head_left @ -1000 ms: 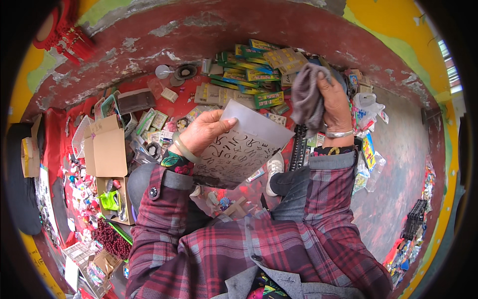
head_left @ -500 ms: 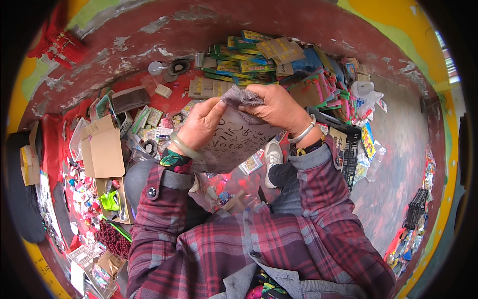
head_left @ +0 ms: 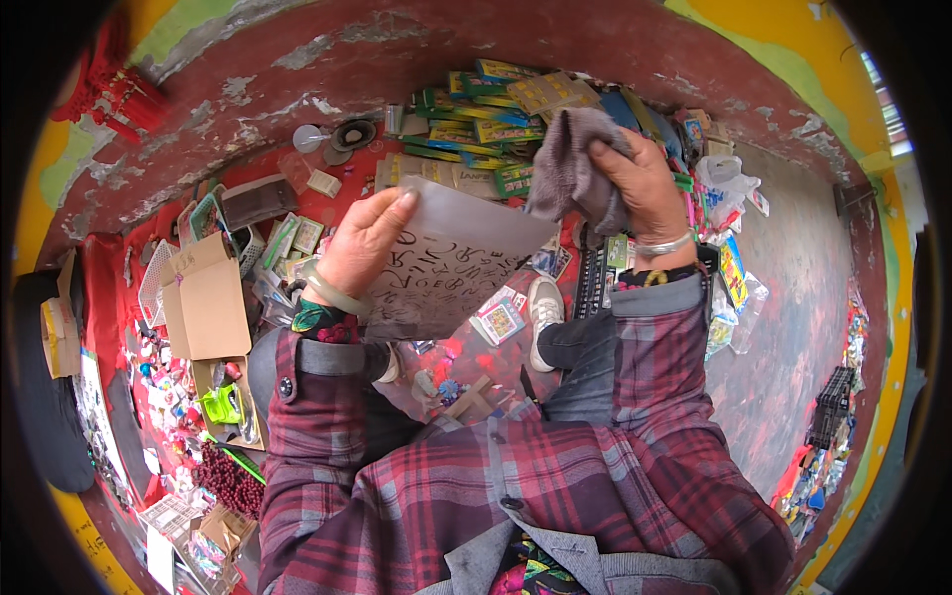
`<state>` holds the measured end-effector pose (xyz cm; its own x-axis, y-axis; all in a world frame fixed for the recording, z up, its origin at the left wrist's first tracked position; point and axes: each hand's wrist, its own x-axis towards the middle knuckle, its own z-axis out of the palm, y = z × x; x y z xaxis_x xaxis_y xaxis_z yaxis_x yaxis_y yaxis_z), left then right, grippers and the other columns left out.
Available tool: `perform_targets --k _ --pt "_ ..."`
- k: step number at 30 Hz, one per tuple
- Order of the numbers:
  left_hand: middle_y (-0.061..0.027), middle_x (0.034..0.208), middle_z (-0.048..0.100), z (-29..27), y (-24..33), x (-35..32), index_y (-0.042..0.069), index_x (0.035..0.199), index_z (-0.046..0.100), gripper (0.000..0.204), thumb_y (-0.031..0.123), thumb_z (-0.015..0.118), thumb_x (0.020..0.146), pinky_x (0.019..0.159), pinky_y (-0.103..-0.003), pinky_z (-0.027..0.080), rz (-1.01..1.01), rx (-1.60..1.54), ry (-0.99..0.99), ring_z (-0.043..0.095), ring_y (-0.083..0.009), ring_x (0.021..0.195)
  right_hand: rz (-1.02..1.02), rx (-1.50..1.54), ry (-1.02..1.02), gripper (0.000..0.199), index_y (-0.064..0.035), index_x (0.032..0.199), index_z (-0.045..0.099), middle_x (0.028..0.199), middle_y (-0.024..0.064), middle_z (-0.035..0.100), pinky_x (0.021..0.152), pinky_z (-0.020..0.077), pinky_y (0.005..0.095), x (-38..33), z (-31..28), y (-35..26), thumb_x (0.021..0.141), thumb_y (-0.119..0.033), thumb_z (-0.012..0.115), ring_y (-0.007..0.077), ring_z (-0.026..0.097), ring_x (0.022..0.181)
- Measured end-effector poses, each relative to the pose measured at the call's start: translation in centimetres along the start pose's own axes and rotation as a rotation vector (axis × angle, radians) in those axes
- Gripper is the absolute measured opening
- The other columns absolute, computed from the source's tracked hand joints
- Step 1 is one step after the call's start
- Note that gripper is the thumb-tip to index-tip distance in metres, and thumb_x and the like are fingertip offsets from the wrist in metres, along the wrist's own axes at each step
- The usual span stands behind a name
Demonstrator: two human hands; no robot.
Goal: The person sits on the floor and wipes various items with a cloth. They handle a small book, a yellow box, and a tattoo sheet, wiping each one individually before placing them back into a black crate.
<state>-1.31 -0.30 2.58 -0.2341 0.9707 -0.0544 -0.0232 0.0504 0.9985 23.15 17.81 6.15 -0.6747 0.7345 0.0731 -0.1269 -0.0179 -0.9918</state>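
Note:
Between thumb and fingers, my left hand (head_left: 357,244) pinches the upper left corner of a translucent sheet (head_left: 451,288) marked with black curly lettering. The sheet hangs tilted over my lap; whether it is a flat sheet or a bag, I cannot tell. My right hand (head_left: 650,193) is closed on a crumpled grey-purple cloth (head_left: 580,169), raised to the right of the sheet's upper right corner. Part of the cloth bunches behind my fingers. A pale bangle circles the left wrist and a silver one the right.
Stacked flat colourful boxes (head_left: 486,129) lie by the red wall. An opened cardboard box (head_left: 206,302) and a heap of small goods are on the left. Beyond my right forearm is a black crate (head_left: 592,273). A picture-covered packet (head_left: 499,317) lies by my shoe (head_left: 545,322).
My right hand has moved right with the cloth, away from the sheet's upper edge, where both hands were close together. My left hand has shifted slightly left, still holding the sheet.

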Motion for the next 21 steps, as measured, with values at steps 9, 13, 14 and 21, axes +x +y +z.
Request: perform_targets --k 9,13,14,21 --pt "0.0023 0.085 0.060 1.5 -0.5 0.2 0.000 0.103 0.062 0.029 0.025 0.054 0.093 0.073 -0.021 0.042 0.096 0.146 0.003 0.052 -0.0064 0.080 -0.182 -0.617 -0.497 0.036 -0.0039 0.110 0.056 0.094 0.0160 0.063 0.074 0.0465 0.0327 -0.1 6.2 1.5 0.084 -0.027 0.062 0.0280 0.061 0.084" --pt "0.0020 0.074 0.057 1.5 -0.7 0.5 -0.003 0.098 0.061 0.032 0.027 0.050 0.095 0.063 -0.022 0.041 0.148 0.160 0.048 0.048 -0.0058 0.071 -0.101 -0.732 -0.343 0.026 -0.0033 0.090 0.059 0.083 0.0193 0.061 0.064 0.0460 0.0375 0.3 6.1 3.3 0.076 -0.025 0.066 0.0370 0.058 0.076" --pt "0.0025 0.074 0.056 1.1 -0.6 0.6 -0.003 0.097 0.061 0.032 0.027 0.050 0.095 0.063 -0.022 0.041 0.131 0.119 0.083 0.047 -0.0056 0.071 -0.102 -0.722 -0.314 0.028 -0.0023 0.084 0.059 0.080 0.0200 0.060 0.061 0.0451 0.0376 0.3 5.6 2.8 0.076 -0.028 0.066 0.0384 0.057 0.074" --pt "0.0014 0.088 0.059 0.0 -0.8 0.8 -0.001 0.101 0.061 0.029 0.026 0.052 0.094 0.072 -0.021 0.042 0.062 -0.242 0.185 0.052 -0.0067 0.080 0.111 -0.319 -0.225 0.022 0.0011 0.099 0.064 0.080 -0.0029 0.063 0.065 0.0443 0.0223 -0.1 4.2 0.6 0.079 -0.008 0.069 0.0043 0.051 0.072"
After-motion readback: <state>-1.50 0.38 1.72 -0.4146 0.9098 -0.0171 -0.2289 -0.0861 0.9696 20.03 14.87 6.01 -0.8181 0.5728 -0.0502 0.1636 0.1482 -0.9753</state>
